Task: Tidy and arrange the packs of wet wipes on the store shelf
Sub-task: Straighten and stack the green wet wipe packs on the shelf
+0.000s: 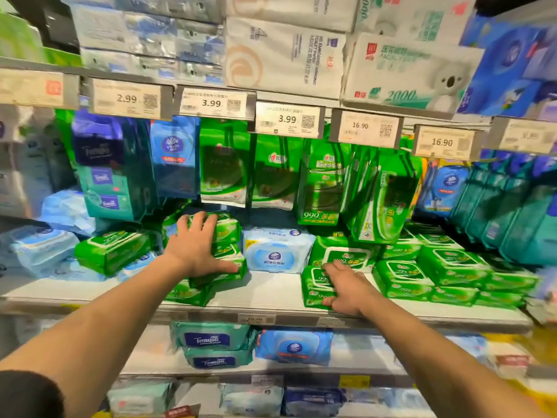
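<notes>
Left hand spread flat over a tilted stack of green packs — labels half hidden, right hand open, fingertips on a flat green pack lying long side along the shelf edge.

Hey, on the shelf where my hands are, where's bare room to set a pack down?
Bare shelf shows at the front, between the green stack under your left hand and the green packs under your right hand, before the blue-white pack. A narrow strip lies front-left. Right of your right hand, green packs crowd the shelf.
</notes>
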{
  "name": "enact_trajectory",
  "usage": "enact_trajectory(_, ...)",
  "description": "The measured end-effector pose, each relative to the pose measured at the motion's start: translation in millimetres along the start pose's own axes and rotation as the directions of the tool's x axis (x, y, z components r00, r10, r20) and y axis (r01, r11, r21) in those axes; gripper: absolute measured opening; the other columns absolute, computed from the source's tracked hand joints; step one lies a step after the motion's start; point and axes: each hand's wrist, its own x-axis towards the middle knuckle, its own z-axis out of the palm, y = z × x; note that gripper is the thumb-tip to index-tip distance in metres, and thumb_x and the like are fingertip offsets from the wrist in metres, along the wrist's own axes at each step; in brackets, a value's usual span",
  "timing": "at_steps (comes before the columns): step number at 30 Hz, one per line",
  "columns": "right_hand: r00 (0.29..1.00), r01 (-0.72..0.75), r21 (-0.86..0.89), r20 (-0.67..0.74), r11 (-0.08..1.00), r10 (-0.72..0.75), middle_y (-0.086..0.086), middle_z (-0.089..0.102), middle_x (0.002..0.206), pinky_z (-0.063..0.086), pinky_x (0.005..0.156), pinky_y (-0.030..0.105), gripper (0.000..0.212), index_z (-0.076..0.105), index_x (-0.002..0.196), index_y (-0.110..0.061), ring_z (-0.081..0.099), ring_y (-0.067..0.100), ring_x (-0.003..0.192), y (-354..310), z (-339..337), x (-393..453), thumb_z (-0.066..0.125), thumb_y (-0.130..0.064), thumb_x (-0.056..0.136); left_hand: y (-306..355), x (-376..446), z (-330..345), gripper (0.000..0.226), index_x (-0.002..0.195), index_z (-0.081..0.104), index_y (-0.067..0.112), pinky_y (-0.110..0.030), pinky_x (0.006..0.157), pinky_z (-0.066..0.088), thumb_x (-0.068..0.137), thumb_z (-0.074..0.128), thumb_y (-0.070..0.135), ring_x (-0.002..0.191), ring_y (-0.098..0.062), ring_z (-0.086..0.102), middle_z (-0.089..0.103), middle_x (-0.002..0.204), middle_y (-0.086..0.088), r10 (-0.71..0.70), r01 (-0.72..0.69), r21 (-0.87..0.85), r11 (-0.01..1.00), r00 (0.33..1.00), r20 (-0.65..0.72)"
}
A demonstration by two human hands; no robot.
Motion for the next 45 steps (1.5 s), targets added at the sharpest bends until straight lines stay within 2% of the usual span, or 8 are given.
enact_trajectory(5, 0.996, -0.084, -0.080, -0.001, 0.993, 0.084, 0.009, 0.029, 0.153, 0.016, 0.118, 0.049, 0.078, 0.025, 0.148, -0.016, 0.027, 0.029, 0.143, 46.3, -3.3, -20.8, 0.067, -0.039, 0.086, 7.2, 1.1, 5.9, 0.142, 0.153, 0.013, 0.022, -0.055, 0.115, 0.023, 0.039, 0.054, 0.096, 0.141, -0.040, 0.010, 0.013, 0.158, -0.006, 0.002, -0.002, -0.018, 1.000, 1.000, -0.016)
enact_trajectory(9, 0.999, -0.035, -0.160, -0.008, 0.986, 0.034, 0.010, 0.018, 0.159, 0.003, 0.119, 0.050, 0.084, 0.018, 0.152, -0.019, 0.011, 0.027, 0.148, 52.6, -2.0, -20.2, 0.066, -0.032, 0.085, 12.9, -1.2, 3.9, 0.138, 0.150, 0.020, 0.022, -0.056, 0.113, 0.028, 0.039, 0.062, 0.093, 0.140, -0.039, 0.014, 0.019, 0.156, -0.007, -0.003, 0.001, -0.038, 0.999, 0.998, -0.056)
enact_trajectory(14, 0.991, 0.030, -0.176, 0.134, 0.984, -0.006, 0.008, -0.010, 0.163, 0.006, 0.119, 0.056, 0.103, -0.005, 0.152, -0.045, -0.006, 0.039, 0.148, 49.1, -2.5, -18.5, 0.066, -0.019, 0.082, 19.4, -4.5, 1.5, 0.136, 0.149, 0.025, 0.022, -0.057, 0.111, 0.030, 0.038, 0.066, 0.090, 0.138, -0.039, 0.018, 0.024, 0.152, -0.007, -0.012, 0.010, -0.036, 0.999, 0.997, -0.073)
enact_trajectory(17, 0.986, -0.002, -0.121, 0.163, 0.993, 0.022, 0.013, -0.006, 0.163, 0.008, 0.118, 0.057, 0.100, -0.006, 0.149, -0.052, -0.003, 0.044, 0.147, 61.2, -3.3, -18.8, 0.067, -0.022, 0.086, 18.9, -4.6, 1.3, 0.139, 0.149, 0.025, 0.021, -0.056, 0.112, 0.028, 0.035, 0.062, 0.093, 0.136, -0.041, 0.020, 0.025, 0.151, -0.009, -0.010, 0.007, -0.037, 0.999, 0.997, -0.083)
enact_trajectory(25, 0.992, 0.126, -0.115, 0.032, 0.985, -0.124, 0.014, 0.024, 0.148, 0.027, 0.111, 0.055, 0.094, 0.007, 0.151, -0.048, 0.018, 0.039, 0.139, 79.4, -19.1, -25.2, 0.069, -0.023, 0.084, 20.0, -4.7, -1.6, 0.139, 0.151, 0.022, 0.022, -0.055, 0.114, 0.027, 0.038, 0.063, 0.092, 0.138, -0.039, 0.017, 0.023, 0.154, -0.008, -0.007, 0.005, -0.030, 1.000, 0.997, -0.082)
enact_trajectory(33, 0.997, 0.042, -0.272, -0.050, 0.961, -0.058, 0.011, 0.019, 0.151, 0.024, 0.113, 0.052, 0.092, 0.004, 0.150, -0.049, 0.012, 0.034, 0.140, 151.8, -50.8, -50.5, 0.066, -0.024, 0.087, 8.8, 4.5, 7.4, 0.143, 0.146, 0.033, 0.020, -0.059, 0.111, 0.030, 0.030, 0.051, 0.102, 0.134, -0.039, 0.027, 0.034, 0.148, -0.009, 0.004, -0.003, 0.008, 1.000, 0.995, -0.101)
enact_trajectory(40, 0.999, -0.044, -0.268, -0.037, 0.963, 0.035, 0.011, 0.011, 0.158, 0.009, 0.118, 0.052, 0.089, -0.001, 0.152, -0.044, 0.006, 0.036, 0.146, 181.1, -52.6, -45.1, 0.060, -0.024, 0.090, 7.5, 6.6, 12.8, 0.145, 0.148, 0.032, 0.020, -0.058, 0.113, 0.027, 0.030, 0.050, 0.102, 0.137, -0.040, 0.024, 0.032, 0.151, -0.008, -0.015, 0.017, 0.020, 1.000, 0.995, -0.103)
enact_trajectory(45, 0.996, -0.082, -0.153, -0.035, 0.985, 0.077, 0.011, 0.006, 0.162, 0.021, 0.117, 0.040, 0.095, 0.006, 0.154, -0.037, 0.012, 0.032, 0.148, 183.4, -52.3, -32.0, 0.058, -0.005, 0.082, 8.6, 6.1, 15.3, 0.144, 0.149, 0.030, 0.021, -0.059, 0.116, 0.017, 0.031, 0.049, 0.103, 0.138, -0.044, 0.022, 0.031, 0.152, -0.007, -0.040, 0.043, 0.024, 0.999, 0.994, -0.104)
